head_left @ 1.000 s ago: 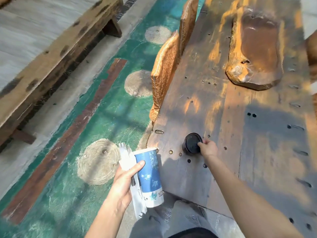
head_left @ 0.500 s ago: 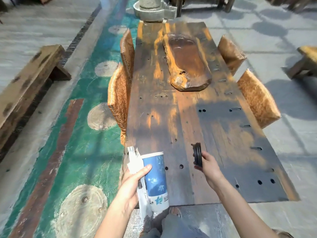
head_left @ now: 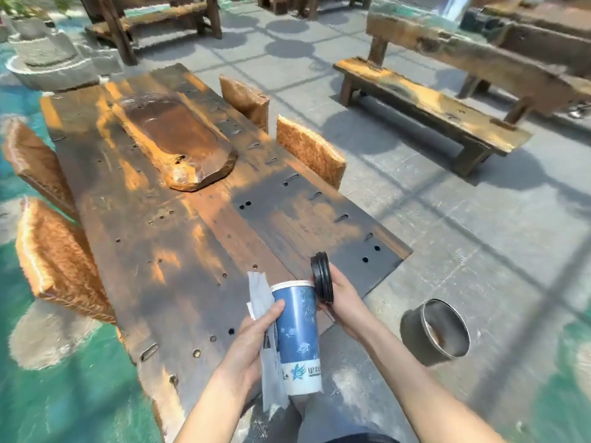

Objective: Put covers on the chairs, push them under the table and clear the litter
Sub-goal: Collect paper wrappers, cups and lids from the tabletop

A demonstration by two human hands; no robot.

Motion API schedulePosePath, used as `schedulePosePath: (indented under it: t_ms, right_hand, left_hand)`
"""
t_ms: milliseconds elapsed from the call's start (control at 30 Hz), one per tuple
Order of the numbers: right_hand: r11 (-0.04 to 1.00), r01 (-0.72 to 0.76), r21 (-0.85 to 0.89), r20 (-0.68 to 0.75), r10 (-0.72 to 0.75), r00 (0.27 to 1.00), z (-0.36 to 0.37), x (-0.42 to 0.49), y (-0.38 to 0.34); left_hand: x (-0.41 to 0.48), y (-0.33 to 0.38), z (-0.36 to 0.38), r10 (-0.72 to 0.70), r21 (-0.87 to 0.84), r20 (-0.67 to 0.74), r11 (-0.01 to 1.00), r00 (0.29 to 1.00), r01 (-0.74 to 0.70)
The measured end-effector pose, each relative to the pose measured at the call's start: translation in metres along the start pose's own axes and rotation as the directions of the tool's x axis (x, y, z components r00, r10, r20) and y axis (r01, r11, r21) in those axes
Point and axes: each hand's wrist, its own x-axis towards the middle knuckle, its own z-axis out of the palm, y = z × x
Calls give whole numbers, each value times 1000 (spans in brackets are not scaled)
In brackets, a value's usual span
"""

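Bin (head_left: pixel 435 330) on floor right of table (head_left: pixel 198 225), beside lid-holding right hand (head_left: pixel 343 302).

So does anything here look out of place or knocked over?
Yes: a metal bucket lies tipped on its side on the floor right of the table. The paper cup and black lid are held, nothing spilled.

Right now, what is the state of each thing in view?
Blue paper cup: open, upright, held with white paper in left hand.
Black round lid: off, on edge, in right hand.
Grey metal bin: tilted, open.
Four covered chairs: pushed in.
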Motion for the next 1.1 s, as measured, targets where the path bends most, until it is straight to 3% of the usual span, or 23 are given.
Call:
schedulePosePath:
  t_ms: [233,433,567,767,1100]
  right_hand:
    - [978,90,186,-338,-22,941,-27,-83,18]
    - [951,145,274,-600,51,798,-48,-148,36]
    - [939,182,292,-653,56,756,-62,-178,43]
    - [938,230,259,-711,24,702,-89,-208,44]
    - [937,258,235,-780,23,626,-189,-280,50]
  left_hand:
    - [-14,-40,18,-163,96,38,983,986,159]
    - [-10,-65,9,-268,-23,-11,963,963,267]
    - [-10,-73,5,-256,82,-56,962,965,260]
    - [-12,-90,34,-309,106,88,948,947,300]
    - [-19,-166,119,-348,129,147,935,926,331]
